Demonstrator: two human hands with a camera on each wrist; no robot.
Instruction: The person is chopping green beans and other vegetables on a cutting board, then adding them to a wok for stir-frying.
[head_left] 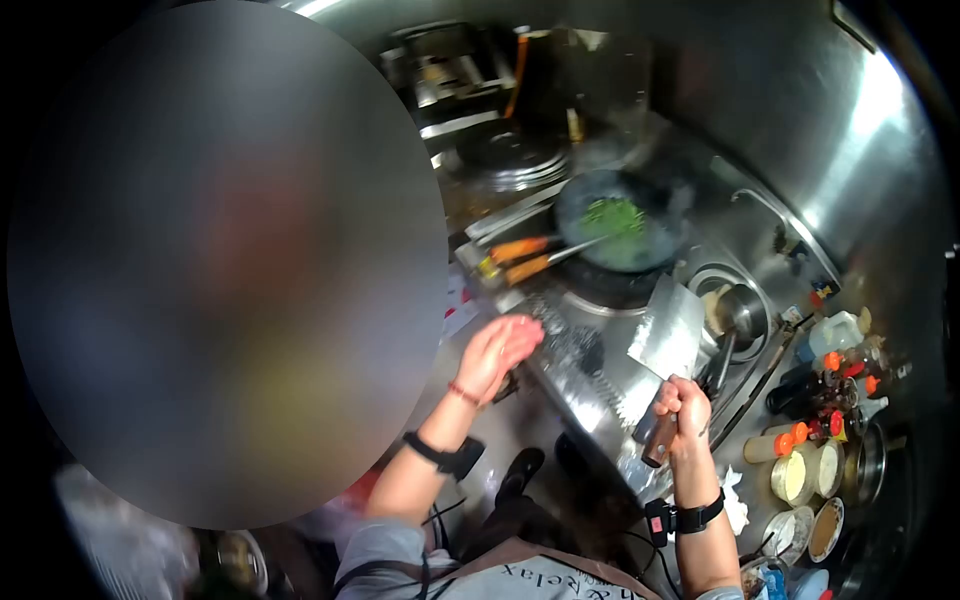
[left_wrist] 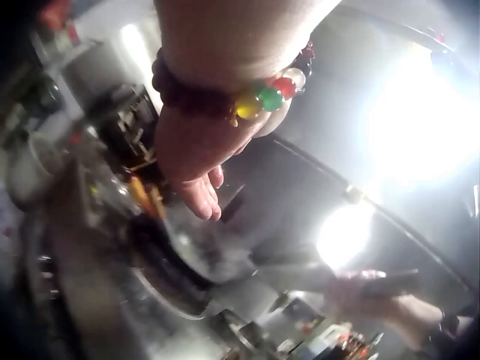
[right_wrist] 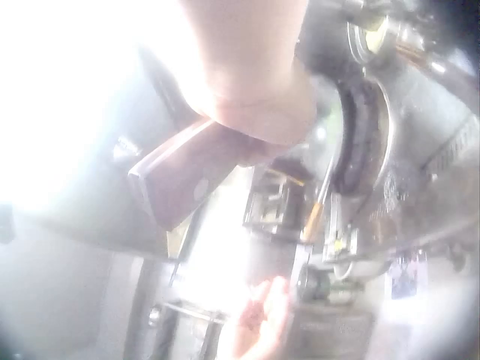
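My right hand (head_left: pixel 686 408) grips a cleaver by its brown wooden handle (head_left: pixel 659 440). The broad metal blade (head_left: pixel 668 328) points up over the steel counter, toward the wok. In the right wrist view the handle (right_wrist: pixel 187 180) sticks out below the hand, and the blade is lost behind it and in glare. Held out to the left at the counter's front edge, my left hand (head_left: pixel 497 352) has its fingers extended and nothing in it. A beaded bracelet (left_wrist: pixel 255 103) circles that wrist.
A wok (head_left: pixel 578 205) with greens in it stands on the stove, two wooden-handled tools (head_left: pixel 530 268) lying across its near side. Right of the blade are a ladle (head_left: pixel 742 308) and a round pan. Sauce bottles (head_left: pixel 770 445) and seasoning bowls (head_left: pixel 790 478) line the right side.
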